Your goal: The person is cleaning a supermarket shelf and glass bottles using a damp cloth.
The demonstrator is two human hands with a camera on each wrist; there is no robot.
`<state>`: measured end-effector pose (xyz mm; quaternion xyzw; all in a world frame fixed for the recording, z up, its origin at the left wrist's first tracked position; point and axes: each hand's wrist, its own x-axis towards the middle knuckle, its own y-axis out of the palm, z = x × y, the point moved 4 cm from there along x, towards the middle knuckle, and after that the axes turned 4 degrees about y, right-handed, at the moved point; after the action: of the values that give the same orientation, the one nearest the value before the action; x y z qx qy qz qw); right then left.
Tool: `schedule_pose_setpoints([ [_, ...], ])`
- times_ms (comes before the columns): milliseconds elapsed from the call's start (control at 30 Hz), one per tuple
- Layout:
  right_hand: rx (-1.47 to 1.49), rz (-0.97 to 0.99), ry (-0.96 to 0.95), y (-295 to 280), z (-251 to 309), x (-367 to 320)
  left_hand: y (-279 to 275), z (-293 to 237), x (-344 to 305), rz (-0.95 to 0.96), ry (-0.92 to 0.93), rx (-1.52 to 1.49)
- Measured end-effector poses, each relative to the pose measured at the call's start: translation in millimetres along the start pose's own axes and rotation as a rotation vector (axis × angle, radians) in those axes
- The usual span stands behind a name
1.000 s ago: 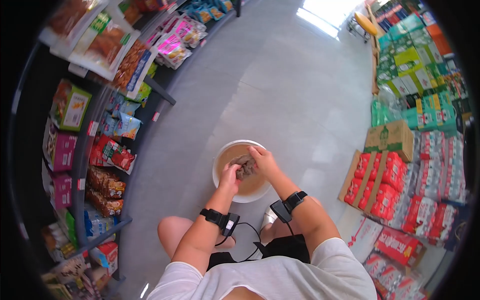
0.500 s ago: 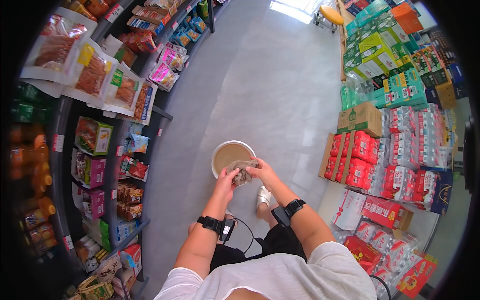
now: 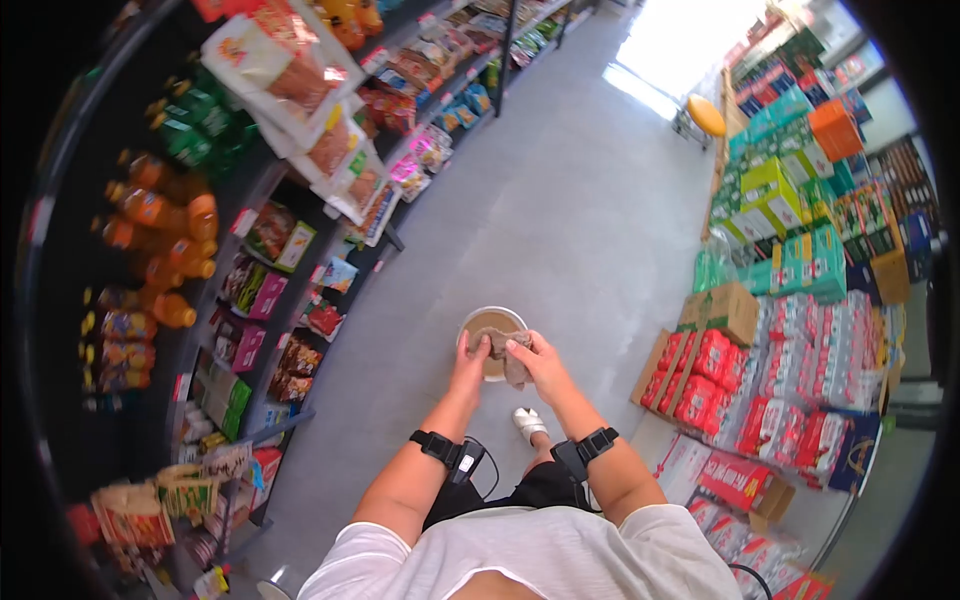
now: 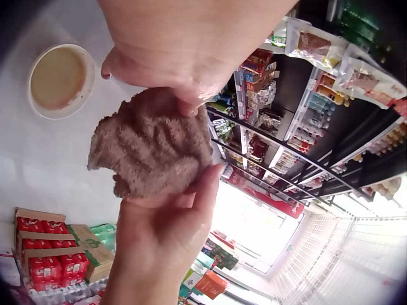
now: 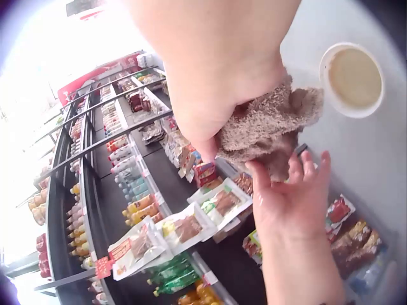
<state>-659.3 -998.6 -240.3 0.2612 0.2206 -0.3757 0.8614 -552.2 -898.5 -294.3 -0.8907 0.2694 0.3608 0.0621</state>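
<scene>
Since 1 s ago the person has stood up. Cloth (image 3: 505, 352) has come up out of the basin (image 3: 470, 325) and now hangs above it, clear of the murky water, w/ the basin far below on the floor. Left hand (image 3: 468, 365) pinches the cloth's 9 o'clock edge, thumb + fingers curled on it. Right hand (image 3: 545, 362) grasps the 3 o'clock side, cloth bunched btwn them. Wrist views show brown terry fabric, crumpled, both hands holding on. White sandal (image 3: 527, 422) sits at 6 o'clock of the basin. Snack shelves (image 3: 300, 250) run along 9 o'clock, red drink packs (image 3: 700, 370) are stacked at 3 o'clock, and a yellow stool (image 3: 706, 115) is at 1 o'clock, well apart.
</scene>
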Motion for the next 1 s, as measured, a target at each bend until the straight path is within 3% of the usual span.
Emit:
schedule_pose_setpoints([
  [100, 0.153, 0.165, 0.02, 28.4, 11.2, -13.7, 10.8, -34.0, -47.6, 0.06, -0.178, -0.345],
  [200, 0.288, 0.282, 0.151, 52.3, 22.6, -38.9, 15.7, -34.4, -62.0, 0.403, -0.236, -0.617],
  [267, 0.328, 0.299, 0.241, 59.4, 20.3, -51.3, 16.4, -44.5, -87.7, 0.35, -0.107, -0.541],
  [400, -0.026, 0.36, 0.226, 63.6, 9.8, -62.8, 10.6, -41.3, -121.7, 0.127, 0.085, -0.529],
  [533, -0.45, 0.414, -0.051, 78.1, 5.6, -88.6, -6.0, -32.6, -152.9, -0.015, 0.211, -0.576],
  [633, -0.704, 0.59, -0.153, 91.3, -6.6, -102.6, -25.0, -18.5, -171.4, -0.023, 0.132, -0.755],
  [733, -0.814, 0.665, -0.182, 112.5, -1.0, -122.4, -54.8, -16.8, -201.6, -0.134, 0.155, -0.795],
  [833, -0.698, 0.623, -0.361, 145.2, 18.8, -149.3, -91.2, -17.7, -215.8, -0.234, 0.339, -0.89],
  [1000, -0.776, 0.588, -0.388, 181.7, 1.3, -126.3, -145.1, -27.1, -248.7, -0.304, 0.403, -0.851],
])
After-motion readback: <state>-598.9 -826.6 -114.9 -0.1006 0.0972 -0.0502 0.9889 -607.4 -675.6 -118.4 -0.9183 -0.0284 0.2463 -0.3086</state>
